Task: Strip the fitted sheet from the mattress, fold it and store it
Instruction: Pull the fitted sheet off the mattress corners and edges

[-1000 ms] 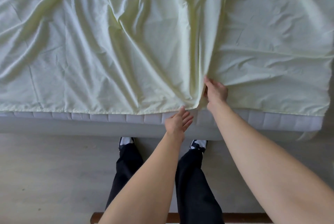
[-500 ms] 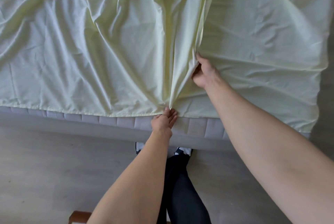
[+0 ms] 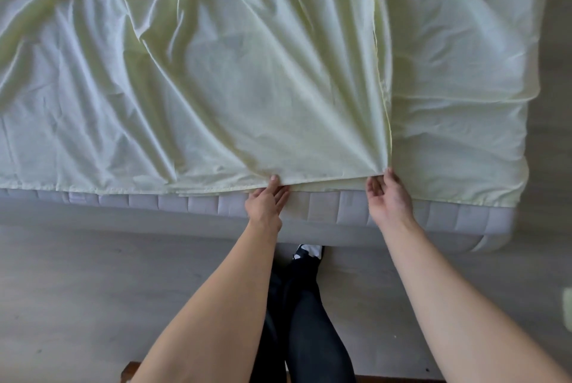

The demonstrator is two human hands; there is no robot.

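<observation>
- Fitted sheet (image 3: 235, 79) lies loose and rumpled over the top of the mattress (image 3: 325, 207), already off the near side, whose quilted grey wall shows bare below the hem.
- It spreads away from the person, straight ahead of both hands; its long run goes left to right across the view, along the near mattress edge.
- A folded-over flap ends in a corner at the near edge, and the right hand (image 3: 390, 197) pinches that corner between thumb and fingertips.
- Left hand (image 3: 266, 200) sits a little way along the same hem, thumb on top of the cloth and fingers under it, gripping the edge (the two hands are apart, with a stretch of hem between them).
- Both hands are about equally near the hem; the right holds the corner the next fold probably turns on.
- Hidden: the far side of the sheet and its left end run out of view, so whether the far corners are free I cannot tell.
- Layers under the flap are hard to count.
</observation>
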